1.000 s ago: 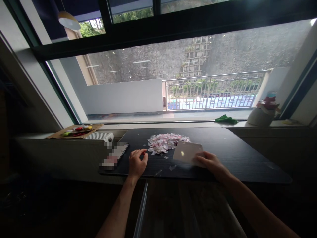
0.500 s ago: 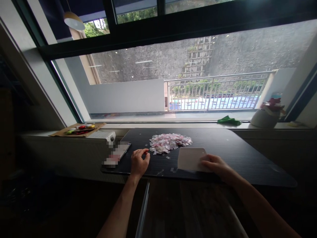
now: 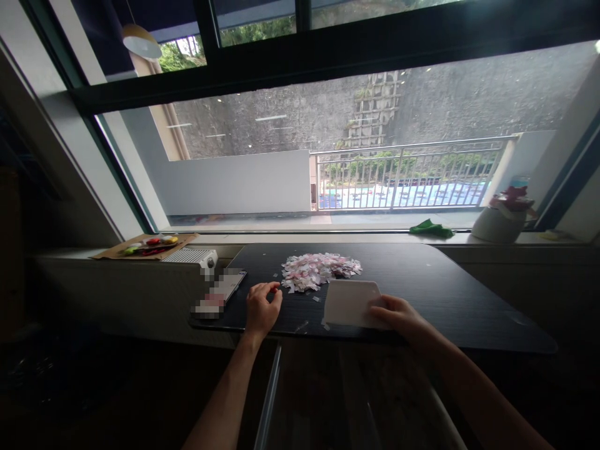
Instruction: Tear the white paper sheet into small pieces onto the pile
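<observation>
My right hand (image 3: pixel 394 314) grips the right side of a pale rectangular piece with rounded corners (image 3: pixel 349 303), thumb on top. Whether that piece is a flat sheet or a shallow tray, I cannot tell. It is held just above or on the near part of the dark table (image 3: pixel 435 287). Behind it lies a heap of small white and pink paper-like pieces (image 3: pixel 312 272). My left hand (image 3: pixel 263 306) rests at the heap's near left, fingers curled toward the thumb. Anything between those fingertips is hidden or too small to make out.
A phone-like flat thing (image 3: pixel 225 290), partly pixelated, lies at the table's left edge. Several loose bits (image 3: pixel 316 299) are scattered near the heap. On the window sill are a green cloth (image 3: pixel 431 229) and a pale pot (image 3: pixel 499 224). Cardboard with colourful items (image 3: pixel 140 249) lies left.
My right hand has shifted the pale rectangular piece slightly left, nearer the heap and over a loose bit. My left hand keeps nearly the same place and shape.
</observation>
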Demonstrator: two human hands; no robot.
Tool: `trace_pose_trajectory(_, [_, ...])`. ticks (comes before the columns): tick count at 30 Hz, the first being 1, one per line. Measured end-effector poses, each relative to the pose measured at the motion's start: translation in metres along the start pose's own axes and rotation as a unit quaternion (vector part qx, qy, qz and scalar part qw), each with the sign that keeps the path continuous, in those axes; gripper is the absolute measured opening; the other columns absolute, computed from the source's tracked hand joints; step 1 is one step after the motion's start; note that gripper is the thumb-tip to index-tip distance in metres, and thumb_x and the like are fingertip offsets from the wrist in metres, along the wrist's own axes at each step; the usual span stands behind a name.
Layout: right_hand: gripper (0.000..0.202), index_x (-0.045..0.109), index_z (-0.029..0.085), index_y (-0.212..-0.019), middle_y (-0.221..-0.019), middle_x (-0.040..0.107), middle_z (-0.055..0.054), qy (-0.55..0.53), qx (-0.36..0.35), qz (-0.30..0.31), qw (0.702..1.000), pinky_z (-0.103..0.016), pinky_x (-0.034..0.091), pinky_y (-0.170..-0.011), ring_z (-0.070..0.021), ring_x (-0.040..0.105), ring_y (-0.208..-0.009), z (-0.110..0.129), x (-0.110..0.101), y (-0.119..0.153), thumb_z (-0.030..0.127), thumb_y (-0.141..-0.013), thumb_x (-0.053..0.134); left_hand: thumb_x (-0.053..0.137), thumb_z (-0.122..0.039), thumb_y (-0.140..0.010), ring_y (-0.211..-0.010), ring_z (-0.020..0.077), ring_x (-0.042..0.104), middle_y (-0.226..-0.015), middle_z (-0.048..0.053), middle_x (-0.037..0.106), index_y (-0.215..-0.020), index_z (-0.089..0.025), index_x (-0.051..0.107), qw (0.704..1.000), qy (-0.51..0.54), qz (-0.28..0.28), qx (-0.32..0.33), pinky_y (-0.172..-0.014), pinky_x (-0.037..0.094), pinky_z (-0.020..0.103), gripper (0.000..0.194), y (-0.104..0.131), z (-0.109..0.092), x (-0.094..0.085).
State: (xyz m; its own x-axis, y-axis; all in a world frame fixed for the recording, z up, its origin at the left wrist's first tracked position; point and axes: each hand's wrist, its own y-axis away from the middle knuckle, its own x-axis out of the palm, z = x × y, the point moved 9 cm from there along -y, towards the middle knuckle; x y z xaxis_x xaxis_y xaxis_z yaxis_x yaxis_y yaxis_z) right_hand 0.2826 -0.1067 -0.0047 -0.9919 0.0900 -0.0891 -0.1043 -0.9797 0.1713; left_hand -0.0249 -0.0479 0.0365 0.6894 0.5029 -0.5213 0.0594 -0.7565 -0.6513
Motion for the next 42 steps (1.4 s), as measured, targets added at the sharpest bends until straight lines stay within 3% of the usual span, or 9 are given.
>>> trace_pose_trajectory(3, [0.017,0.066,0.016,-0.069,-0.066,0.068,-0.002,0.015,-0.002,-0.017,1.0,-0.029,0.05,-0.056,-0.0173,0.062,-0.06,0.001,-0.002,-0.001,0.022,-0.054,0.071,0.053,-0.026,-0.074,-0.088,0.023,0.06,-0.079,0.004,0.069,-0.084,-0.02,0.069,1.0,0.0,0.0,0.0,-0.089,0.045,0.04,0.02,0.0,0.0,0.0])
trace_pose_trajectory(9, [0.022,0.067,0.016,-0.072,-0.069,0.069,-0.002,0.01,-0.005,0.028,1.0,-0.029,0.05,-0.059,-0.0174,0.063,-0.063,-0.004,0.001,-0.001,0.027,-0.054,0.073,0.053,-0.027,-0.074,-0.088,0.0231,0.06,-0.079,0.005,0.069,-0.084,-0.019,0.069,1.0,0.005,-0.001,-0.002,-0.089,0.045,0.041,0.02,0.0,-0.001,-0.001])
trace_pose_trajectory(20, [0.027,0.066,0.016,-0.074,-0.075,0.07,-0.004,0.005,-0.033,0.045,0.998,-0.031,0.053,-0.065,-0.0201,0.066,-0.069,-0.003,0.002,-0.001,0.033,-0.054,0.075,0.053,-0.027,-0.074,-0.089,0.0237,0.06,-0.079,0.005,0.069,-0.083,-0.019,0.069,1.0,0.004,-0.001,-0.004,-0.089,0.045,0.042,0.02,0.0,-0.001,-0.001])
trace_pose_trajectory(26, [0.027,0.064,0.018,-0.081,-0.077,0.069,-0.003,-0.017,-0.121,-0.076,0.99,-0.033,0.052,-0.071,-0.0198,0.065,-0.073,0.011,0.001,-0.033,0.033,-0.06,0.069,0.053,-0.027,-0.074,-0.088,0.0239,0.059,-0.078,0.005,0.069,-0.084,-0.018,0.069,1.0,0.001,-0.005,-0.001,-0.088,0.045,0.042,0.021,0.0,0.002,0.001])
trace_pose_trajectory(29, [0.021,0.065,0.017,-0.077,-0.073,0.069,-0.002,0.025,-0.147,-0.074,0.986,-0.034,0.051,-0.07,-0.0196,0.064,-0.07,0.017,0.009,-0.038,0.031,-0.061,0.064,0.053,-0.026,-0.074,-0.088,0.0235,0.059,-0.078,0.005,0.069,-0.084,-0.019,0.069,1.0,0.0,-0.013,0.003,-0.088,0.045,0.042,0.02,0.001,0.003,0.001])
trace_pose_trajectory(33, [0.018,0.065,0.017,-0.073,-0.071,0.069,-0.002,0.043,-0.141,-0.052,0.988,-0.032,0.05,-0.067,-0.0189,0.063,-0.068,0.016,0.012,-0.029,0.03,-0.061,0.061,0.054,-0.024,-0.073,-0.087,0.0224,0.059,-0.077,0.004,0.069,-0.083,-0.019,0.069,1.0,0.003,-0.016,0.012,-0.087,0.046,0.04,0.018,0.001,0.001,0.001])
trace_pose_trajectory(38, [0.022,0.062,0.019,-0.075,-0.07,0.066,-0.002,0.089,-0.153,-0.158,0.971,-0.032,0.048,-0.063,-0.0198,0.061,-0.067,0.017,-0.005,-0.013,0.035,-0.063,0.056,0.054,-0.023,-0.074,-0.086,0.0223,0.06,-0.077,0.004,0.069,-0.082,-0.019,0.069,1.0,0.002,-0.016,0.009,-0.087,0.046,0.04,0.018,0.001,0.0,0.0])
trace_pose_trajectory(42, [0.04,0.059,0.018,-0.101,-0.083,0.067,-0.004,0.103,-0.157,-0.204,0.961,-0.033,0.049,-0.071,-0.0217,0.062,-0.076,0.018,-0.009,-0.005,0.032,-0.064,0.053,0.054,-0.023,-0.074,-0.087,0.0224,0.059,-0.076,0.004,0.069,-0.082,-0.019,0.069,1.0,0.0,-0.016,0.006,-0.087,0.046,0.04,0.018,0.001,0.001,0.001])
